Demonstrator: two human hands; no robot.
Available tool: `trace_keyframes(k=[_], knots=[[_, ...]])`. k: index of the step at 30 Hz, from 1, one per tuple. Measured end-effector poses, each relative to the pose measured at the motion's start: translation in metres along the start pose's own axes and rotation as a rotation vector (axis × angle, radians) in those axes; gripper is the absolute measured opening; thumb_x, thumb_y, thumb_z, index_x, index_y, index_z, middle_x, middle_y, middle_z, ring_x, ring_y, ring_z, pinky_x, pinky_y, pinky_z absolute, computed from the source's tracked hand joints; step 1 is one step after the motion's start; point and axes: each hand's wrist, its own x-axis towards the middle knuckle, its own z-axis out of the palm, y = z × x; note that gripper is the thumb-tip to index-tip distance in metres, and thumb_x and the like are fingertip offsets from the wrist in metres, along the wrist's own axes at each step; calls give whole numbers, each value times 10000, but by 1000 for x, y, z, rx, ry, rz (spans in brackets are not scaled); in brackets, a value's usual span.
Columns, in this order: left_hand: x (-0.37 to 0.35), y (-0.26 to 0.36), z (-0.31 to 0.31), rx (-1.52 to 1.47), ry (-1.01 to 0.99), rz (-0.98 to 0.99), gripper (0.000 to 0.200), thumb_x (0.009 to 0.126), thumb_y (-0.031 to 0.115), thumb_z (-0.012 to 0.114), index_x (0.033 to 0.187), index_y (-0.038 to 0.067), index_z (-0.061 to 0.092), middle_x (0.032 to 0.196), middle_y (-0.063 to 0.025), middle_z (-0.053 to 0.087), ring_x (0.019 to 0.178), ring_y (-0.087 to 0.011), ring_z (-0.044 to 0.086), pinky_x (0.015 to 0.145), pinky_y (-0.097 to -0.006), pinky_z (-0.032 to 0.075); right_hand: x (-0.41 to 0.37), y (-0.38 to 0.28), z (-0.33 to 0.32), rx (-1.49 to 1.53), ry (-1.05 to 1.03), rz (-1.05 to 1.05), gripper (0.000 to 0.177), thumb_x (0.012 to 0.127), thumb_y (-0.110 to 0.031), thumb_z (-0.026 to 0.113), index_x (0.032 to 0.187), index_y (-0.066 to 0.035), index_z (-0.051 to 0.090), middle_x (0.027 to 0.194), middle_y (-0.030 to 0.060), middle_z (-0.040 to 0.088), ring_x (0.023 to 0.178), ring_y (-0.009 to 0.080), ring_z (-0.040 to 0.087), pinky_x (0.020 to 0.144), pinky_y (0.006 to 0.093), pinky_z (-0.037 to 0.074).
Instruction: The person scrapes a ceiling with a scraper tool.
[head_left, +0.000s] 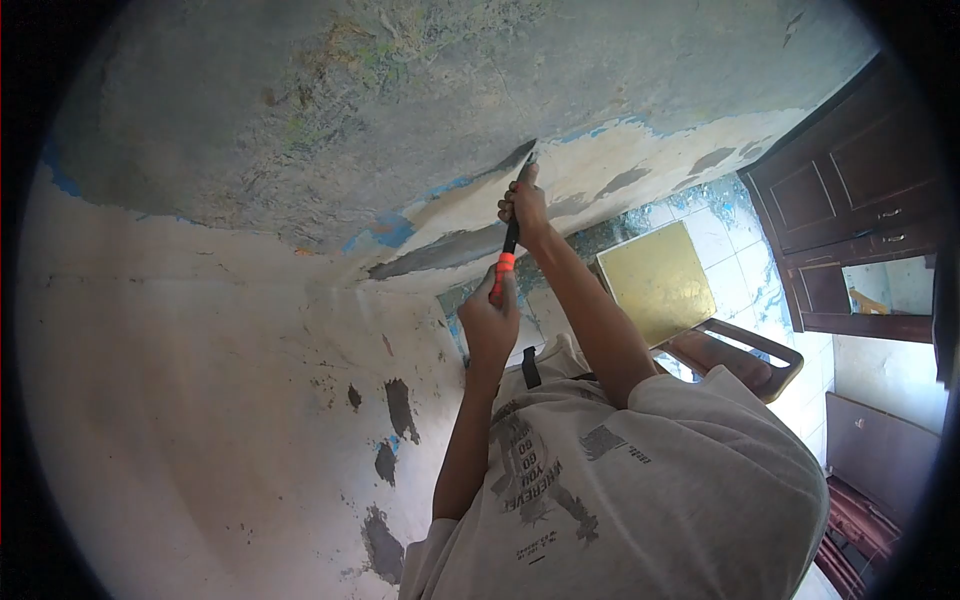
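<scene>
My left hand point(488, 318) is closed around the orange-red grip of a long-handled scraper point(506, 262). Farther up the same tool, my right hand point(525, 203) wraps the black shaft. The tool's tip, partly hidden by my right hand, meets the wall where bare grey plaster point(420, 110) borders cream paint point(580, 165). Thin blue paint patches point(390, 232) show along this border. Below it, a long grey patch point(440, 252) runs through the cream paint.
At the right, a yellow board point(658, 285) lies near a brown chair-like frame point(785, 375). Dark wooden cabinets point(840, 190) stand beyond the tiled floor point(705, 235), which has blue and grey debris on it. Another wall point(220, 400) with grey patches is at the left.
</scene>
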Motion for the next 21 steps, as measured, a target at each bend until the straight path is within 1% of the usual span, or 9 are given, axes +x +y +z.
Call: trace_keyframes(k=[2, 6, 9, 10, 13, 16, 19, 20, 21], knots=[[-11, -10, -2, -46, 102, 19, 374, 975, 257, 628, 1114, -85, 685, 590, -77, 532, 549, -105, 471, 514, -314, 406, -5, 20, 10, -104, 38, -32, 582, 955, -693, 417, 778, -139, 403, 599, -42, 329, 463, 96, 362, 421, 239, 331], [-6, -6, -17, 8, -1, -63, 372, 971, 268, 630, 1138, -59, 687, 604, -119, 557, 554, -131, 468, 528, -329, 411, -5, 20, 12, -56, 21, -2, 588, 974, -680, 388, 760, -132, 418, 587, -31, 360, 461, 109, 394, 421, 254, 354], [3, 4, 9, 32, 27, 106, 367, 966, 268, 636, 1143, -49, 689, 595, -111, 545, 534, -138, 447, 518, -332, 403, 7, -5, -12, -40, 1, -13, 592, 990, -666, 364, 729, -137, 416, 556, -31, 354, 436, 107, 386, 401, 261, 354], [-3, 7, 8, -14, -26, 0, 364, 966, 263, 632, 1139, -53, 688, 595, -125, 532, 539, -134, 461, 525, -327, 405, 6, -6, -10, -64, 11, -17, 594, 988, -669, 364, 730, -137, 419, 555, -29, 360, 437, 111, 391, 406, 265, 361], [-15, -7, 1, -90, 70, -58, 364, 970, 268, 627, 1132, -52, 689, 599, -168, 527, 539, -144, 465, 529, -340, 408, -8, 14, 7, -148, 11, -20, 599, 985, -675, 363, 732, -136, 426, 559, -24, 380, 438, 120, 403, 418, 275, 381], [-6, 2, -15, -13, -9, -142, 374, 967, 277, 631, 1131, -54, 689, 600, -169, 540, 547, -141, 477, 533, -347, 408, -11, 17, 7, -89, 34, -25, 593, 961, -696, 393, 752, -142, 412, 586, -36, 350, 458, 106, 376, 428, 258, 350], [4, 0, 13, 56, -23, 19, 378, 971, 276, 629, 1140, -56, 690, 596, -127, 557, 552, -126, 466, 527, -344, 402, 3, -6, -9, -33, 5, -26, 586, 948, -711, 403, 760, -156, 385, 599, -51, 301, 466, 92, 344, 420, 244, 319], [0, 8, 10, 72, -76, 8, 369, 972, 264, 623, 1157, -49, 684, 611, -182, 578, 530, -203, 558, 537, -362, 442, 3, -9, -8, -40, -4, -12, 585, 949, -709, 406, 760, -156, 387, 598, -50, 307, 464, 90, 345, 417, 245, 317], [-5, 7, 10, 12, -17, 20, 363, 973, 267, 618, 1141, -46, 689, 612, -194, 573, 529, -253, 556, 535, -370, 440, 1, -8, -9, -50, -9, 10, 584, 949, -707, 409, 761, -155, 390, 597, -50, 313, 463, 89, 346, 414, 246, 315]])
